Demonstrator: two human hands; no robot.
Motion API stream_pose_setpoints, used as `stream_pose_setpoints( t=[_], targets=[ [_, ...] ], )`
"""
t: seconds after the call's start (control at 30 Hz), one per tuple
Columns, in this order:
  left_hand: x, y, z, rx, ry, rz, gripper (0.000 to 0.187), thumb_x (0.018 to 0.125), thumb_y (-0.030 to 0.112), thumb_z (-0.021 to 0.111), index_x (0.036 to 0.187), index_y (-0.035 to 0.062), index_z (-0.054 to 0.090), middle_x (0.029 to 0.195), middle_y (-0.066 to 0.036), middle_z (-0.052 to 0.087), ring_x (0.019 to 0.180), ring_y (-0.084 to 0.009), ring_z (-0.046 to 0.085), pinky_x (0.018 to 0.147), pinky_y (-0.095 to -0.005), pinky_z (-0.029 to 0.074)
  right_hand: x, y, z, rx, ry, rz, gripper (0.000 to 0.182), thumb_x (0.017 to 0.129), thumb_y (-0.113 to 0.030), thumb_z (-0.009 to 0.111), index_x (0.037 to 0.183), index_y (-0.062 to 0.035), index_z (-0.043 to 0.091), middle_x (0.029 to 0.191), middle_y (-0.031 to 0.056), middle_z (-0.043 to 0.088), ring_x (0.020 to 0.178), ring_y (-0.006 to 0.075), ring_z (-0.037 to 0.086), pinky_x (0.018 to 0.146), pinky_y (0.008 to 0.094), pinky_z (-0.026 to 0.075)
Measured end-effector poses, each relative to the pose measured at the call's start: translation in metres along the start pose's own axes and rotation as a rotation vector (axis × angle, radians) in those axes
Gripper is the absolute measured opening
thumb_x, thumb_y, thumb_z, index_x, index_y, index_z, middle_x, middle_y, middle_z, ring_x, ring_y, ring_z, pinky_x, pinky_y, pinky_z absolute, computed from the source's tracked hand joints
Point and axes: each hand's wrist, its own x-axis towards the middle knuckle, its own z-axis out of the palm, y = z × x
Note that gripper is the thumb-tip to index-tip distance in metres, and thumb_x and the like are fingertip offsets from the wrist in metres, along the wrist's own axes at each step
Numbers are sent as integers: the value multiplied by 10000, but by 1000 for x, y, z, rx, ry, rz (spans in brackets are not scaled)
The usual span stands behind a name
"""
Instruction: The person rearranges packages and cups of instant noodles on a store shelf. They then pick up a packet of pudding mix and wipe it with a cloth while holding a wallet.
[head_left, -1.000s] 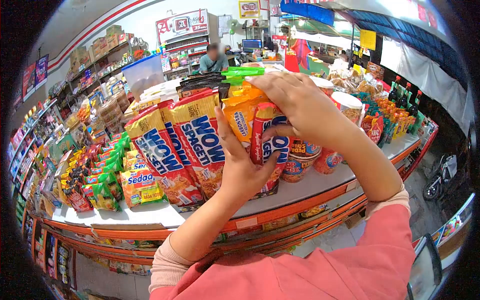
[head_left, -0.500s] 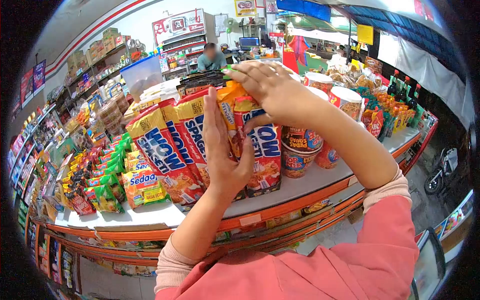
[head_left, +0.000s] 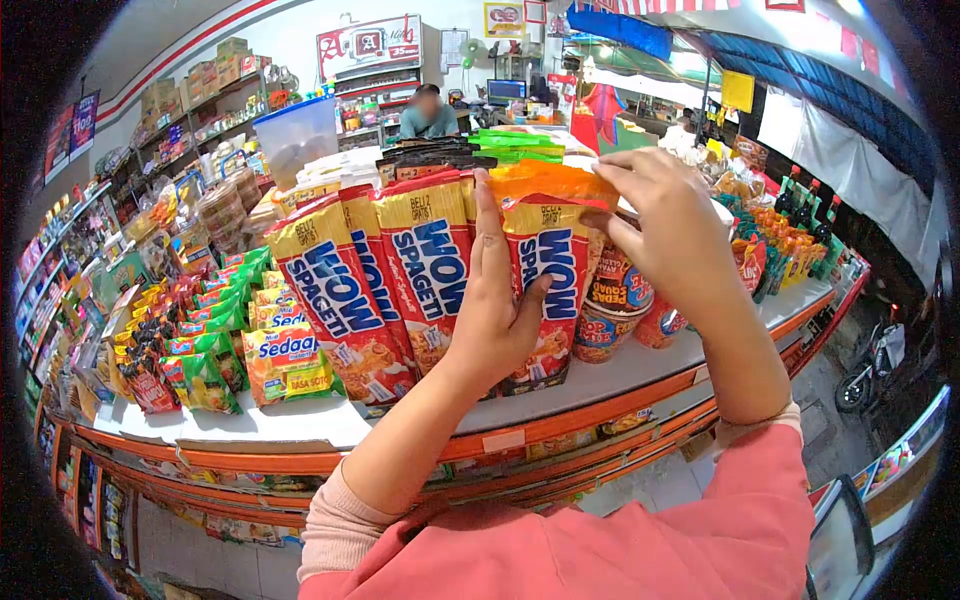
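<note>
Several red and gold WOW Spageti packets [head_left: 330, 300] stand upright in rows at the front of the shelf top. My left hand [head_left: 500, 305] is open, with its fingers straight and upright against the gap between the middle packets and the right-hand spaghetti packet [head_left: 546, 275]. Its thumb lies across that right-hand packet. Orange packets [head_left: 550, 182] stand just behind it. My right hand [head_left: 665, 215] rests at their right edge, thumb and fingers apart, touching the packet corners. Noodle cups [head_left: 605, 320] stand under my right hand, partly hidden.
Sedaap noodle packs [head_left: 285, 360] and green packs [head_left: 205, 370] fill the left side. Black packets [head_left: 430, 155] and green packets [head_left: 520, 145] stand farther back. Bottles [head_left: 805, 205] line the right end. An orange shelf edge [head_left: 400, 462] runs along the front. A person [head_left: 428, 115] sits behind.
My right hand has moved right and down from above the orange packets to their right edge. My left hand has shifted slightly right. More of the orange and green packets now shows.
</note>
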Motion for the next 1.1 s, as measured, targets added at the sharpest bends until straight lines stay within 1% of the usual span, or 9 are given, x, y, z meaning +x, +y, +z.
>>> stream_pose_setpoints(
  t=[0.07, 0.3, 0.37, 0.47, 0.57, 0.63, 0.77, 0.93, 1.1],
  targets=[
    [4, -3, 1, -40, -37, 39, 913, 744, -94, 535, 1450, -29, -41, 1517, -249, -51, 1415, -359, -37, 1137, -388, 50, 0, -1, 12, 1, 1, 25, 325, 740, -117, 628, 1033, 19, 599, 1044, 169, 607, 1025, 336, 536, 915, 409, 424],
    [9, 1, 1, 54, -10, 69, 956, 749, -39, 587, 1453, -12, -60, 1529, -214, -69, 1425, -314, -7, 1136, -375, 63, 19, 13, 20, 280, -106, -101, 253, 735, -21, 568, 975, 58, 578, 980, 216, 608, 980, 393, 548, 911, 425, 427],
    [9, 3, 1, 100, 17, 120, 956, 714, -38, 582, 1454, -23, -23, 1511, -264, -53, 1409, -390, -33, 1134, -408, 78, 18, 11, 22, 305, -112, -155, 263, 734, -18, 567, 982, 71, 573, 974, 222, 606, 981, 391, 549, 915, 426, 425],
    [9, -2, -3, 117, 8, 65, 957, 722, -13, 602, 1454, -22, -14, 1505, -277, -40, 1407, -400, 13, 1129, -408, 131, 13, 7, 35, 195, -115, -55, 424, 773, 17, 499, 1193, 66, 527, 1201, 238, 560, 1141, 368, 514, 1004, 386, 385],
    [5, -3, -4, 129, -3, 15, 953, 735, 8, 613, 1453, -23, -13, 1501, -287, -21, 1400, -410, 60, 1119, -412, 183, 21, 5, 29, 101, 144, -145, 413, 786, 16, 449, 1185, 78, 537, 1165, 198, 600, 1095, 322, 569, 982, 355, 412],
    [4, -3, -4, 135, 6, 24, 949, 739, 5, 614, 1453, -20, -11, 1499, -290, -14, 1397, -414, 70, 1118, -416, 188, 36, 7, -2, 540, -254, 247, 419, 803, 5, 406, 1192, 40, 558, 1093, 169, 643, 979, 250, 633, 890, 314, 468],
    [-3, -9, 5, 86, 103, 78, 934, 755, -13, 619, 1461, 13, 8, 1497, -293, -14, 1384, -446, 88, 1105, -441, 224, 65, 45, 33, 443, -161, 30, 261, 894, -138, 517, 1105, -75, 656, 990, 97, 683, 834, 153, 641, 750, 292, 490],
    [-9, -8, 5, 194, 92, 161, 916, 788, 15, 629, 1462, 24, 8, 1499, -279, -21, 1382, -454, 79, 1107, -458, 209, 97, 62, 64, 625, -413, 27, 193, 743, -116, 712, 932, -78, 714, 908, 85, 695, 810, 182, 651, 737, 310, 503],
    [-12, -7, 4, 220, 11, 74, 882, 844, 104, 617, 1452, -18, -11, 1501, -269, -29, 1391, -432, 65, 1122, -447, 167, 114, 64, 66, 411, -435, 6, 87, 743, -12, 668, 830, -15, 660, 835, 54, 673, 770, 144, 619, 692, 291, 490]
  ],
)
